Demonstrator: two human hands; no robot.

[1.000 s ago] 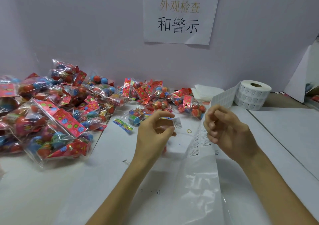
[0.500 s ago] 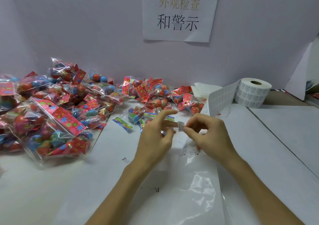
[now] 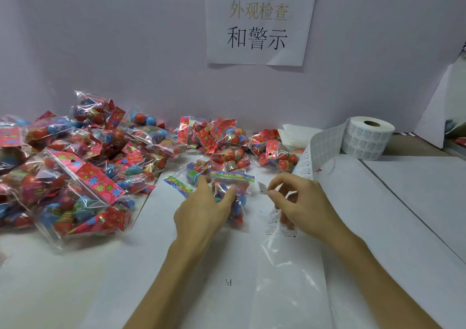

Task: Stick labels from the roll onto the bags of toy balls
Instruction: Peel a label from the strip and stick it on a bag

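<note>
From my remote seat, the sign [image 3: 259,21] taped to the wall at twelve o'clock reads 外观检查 in gold and 和警示 in black beneath. The roll [image 3: 368,137] of white labels stands on end at two o'clock, its print too small to read, and its backing strip [image 3: 325,147] arcs down toward the centre of the table [image 3: 403,202]. The strip carries small black printed text along one edge that I cannot make out. The left hand [image 3: 201,210] lies over a small bag [image 3: 237,200] of toy balls at the centre, just below a blue-green patterned header card. Its fingers are spread and curled down around the bag, with the thumb pressed against its right side. Just beside it at three o'clock, the right hand [image 3: 302,202] pinches a single white label [image 3: 262,189] between thumb and forefinger, the other fingers curled in. The label is held close to the bag's right edge but not touching it. A heap of bags [image 3: 75,172] with red flowered header cards fills ten o'clock and runs along the wall toward twelve. The clear stripped liner [image 3: 290,278] trails off toward six o'clock, and a stray printed "P" [image 3: 229,282] shows upside down on the table paper.
</note>
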